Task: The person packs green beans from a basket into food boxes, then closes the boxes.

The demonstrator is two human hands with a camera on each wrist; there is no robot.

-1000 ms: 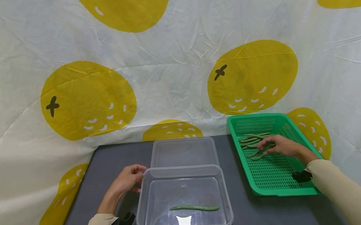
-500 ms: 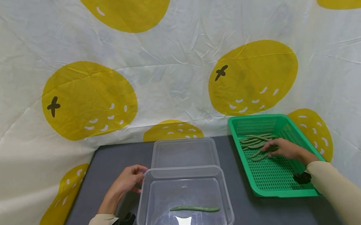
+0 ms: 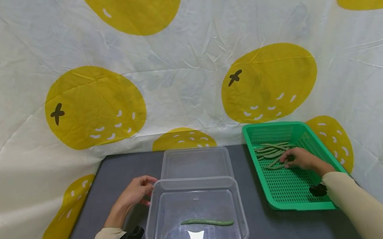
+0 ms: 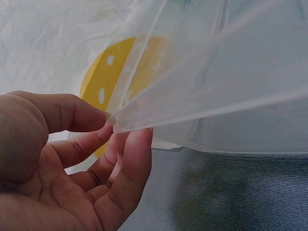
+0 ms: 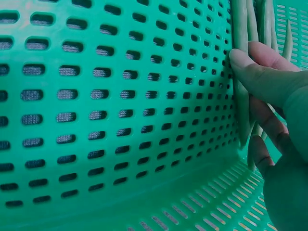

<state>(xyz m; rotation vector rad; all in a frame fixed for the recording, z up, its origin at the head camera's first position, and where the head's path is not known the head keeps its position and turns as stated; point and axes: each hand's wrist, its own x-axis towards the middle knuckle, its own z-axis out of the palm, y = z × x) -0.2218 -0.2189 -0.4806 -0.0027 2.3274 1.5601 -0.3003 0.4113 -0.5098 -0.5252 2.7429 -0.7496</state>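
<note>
My left hand (image 3: 136, 191) pinches the left rim of a clear plastic container (image 3: 239, 206); the left wrist view has thumb and fingertips on the container's corner (image 4: 139, 113). One green bean (image 3: 206, 222) lies crosswise on the container's floor. At the right, my right hand (image 3: 300, 158) is down inside a green plastic basket (image 3: 284, 192). Thumb and fingers there close around a green bean (image 5: 243, 110), seen in the right wrist view. Several more green beans (image 3: 268, 150) lie together at the basket's far left, partly hidden by the hand.
Behind the container a clear flat lid (image 3: 197, 161) lies on the dark grey table (image 3: 128, 164). A white cloth with yellow fruit prints (image 3: 181, 96) hangs behind and at the sides. Raised walls surround the basket.
The right hand has shifted slightly right and down among the beans, and its fingers have drawn together on one. The left hand stays on the container's rim.
</note>
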